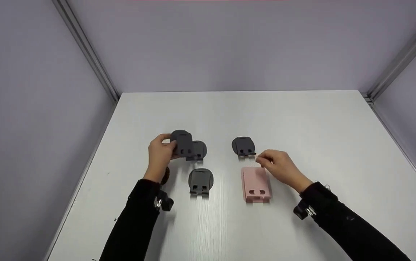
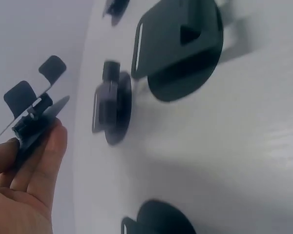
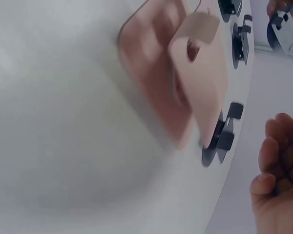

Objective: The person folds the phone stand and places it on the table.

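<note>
My left hand (image 1: 160,155) pinches a dark grey folding phone stand (image 1: 182,142) by its round base, thumb on one face and fingers behind. It is raised off the table, its two hooked lips showing in the left wrist view. Partly behind it in the head view stands another dark grey phone stand (image 1: 199,150). My right hand (image 1: 278,165) hovers with loosely curled fingers and nothing in them, just beyond the upper right corner of a pink phone stand (image 1: 255,181). A third dark grey phone stand (image 1: 242,145) stands just left of its fingertips.
Nearer the front, another dark grey phone stand (image 1: 200,180) sits left of the pink one. A dark round-edged thing (image 1: 165,175) is partly hidden by my left wrist. The white table (image 1: 302,116) meets pale panels (image 1: 229,47) at the back and sides.
</note>
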A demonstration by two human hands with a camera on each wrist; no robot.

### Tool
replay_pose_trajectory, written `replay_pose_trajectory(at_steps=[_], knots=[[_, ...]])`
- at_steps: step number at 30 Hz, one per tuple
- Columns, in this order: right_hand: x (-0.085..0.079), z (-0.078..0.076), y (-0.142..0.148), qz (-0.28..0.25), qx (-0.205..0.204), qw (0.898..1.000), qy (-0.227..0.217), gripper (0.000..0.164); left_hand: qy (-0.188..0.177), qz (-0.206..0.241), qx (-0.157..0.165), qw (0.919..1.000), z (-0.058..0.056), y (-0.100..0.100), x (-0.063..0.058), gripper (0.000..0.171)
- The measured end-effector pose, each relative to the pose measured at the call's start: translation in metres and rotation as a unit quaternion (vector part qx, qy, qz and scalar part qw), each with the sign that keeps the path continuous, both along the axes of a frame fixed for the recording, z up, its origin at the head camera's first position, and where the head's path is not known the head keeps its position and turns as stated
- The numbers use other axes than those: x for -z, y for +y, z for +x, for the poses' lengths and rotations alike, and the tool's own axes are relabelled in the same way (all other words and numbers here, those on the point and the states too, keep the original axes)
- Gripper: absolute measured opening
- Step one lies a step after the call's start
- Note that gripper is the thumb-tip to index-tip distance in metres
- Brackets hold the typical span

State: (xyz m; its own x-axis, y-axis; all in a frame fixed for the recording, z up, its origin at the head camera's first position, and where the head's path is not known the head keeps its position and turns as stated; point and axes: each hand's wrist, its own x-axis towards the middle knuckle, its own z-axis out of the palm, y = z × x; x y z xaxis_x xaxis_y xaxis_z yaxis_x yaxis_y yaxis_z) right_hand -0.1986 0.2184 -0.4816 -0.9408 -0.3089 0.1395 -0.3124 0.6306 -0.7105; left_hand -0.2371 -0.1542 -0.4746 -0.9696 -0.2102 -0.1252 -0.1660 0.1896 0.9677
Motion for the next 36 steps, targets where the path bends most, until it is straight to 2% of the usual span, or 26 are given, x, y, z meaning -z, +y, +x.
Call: replay_pose_trajectory(at_steps=[6,13,18,26,29,36], knots=[[0.005,0.002,0.014,0.015,0.013,1.0,-0.01,0.013,-0.033,0.013,-0.039,0.9986,-0.005,-0.027,0.007,0.039],[0.008,0.005,0.021,0.022,0.019,1.0,-0.009,0.012,-0.056,-0.034,-0.064,0.9958,-0.009,-0.048,0.018,0.04],[0.008,0.007,0.024,0.023,0.024,0.999,-0.019,0.013,-0.075,-0.064,-0.059,0.9934,-0.012,-0.054,0.023,0.042],[0.009,0.008,0.029,0.023,0.032,0.999,-0.031,0.013,-0.08,-0.043,-0.091,0.9917,-0.009,-0.056,0.021,0.045],[0.01,0.007,0.03,0.026,0.033,0.999,-0.031,0.013,-0.076,-0.057,-0.089,0.9915,-0.007,-0.056,0.021,0.044],[0.013,0.002,0.038,0.029,0.045,0.998,-0.039,0.016,-0.068,-0.131,-0.064,0.987,-0.003,-0.058,0.022,0.047]])
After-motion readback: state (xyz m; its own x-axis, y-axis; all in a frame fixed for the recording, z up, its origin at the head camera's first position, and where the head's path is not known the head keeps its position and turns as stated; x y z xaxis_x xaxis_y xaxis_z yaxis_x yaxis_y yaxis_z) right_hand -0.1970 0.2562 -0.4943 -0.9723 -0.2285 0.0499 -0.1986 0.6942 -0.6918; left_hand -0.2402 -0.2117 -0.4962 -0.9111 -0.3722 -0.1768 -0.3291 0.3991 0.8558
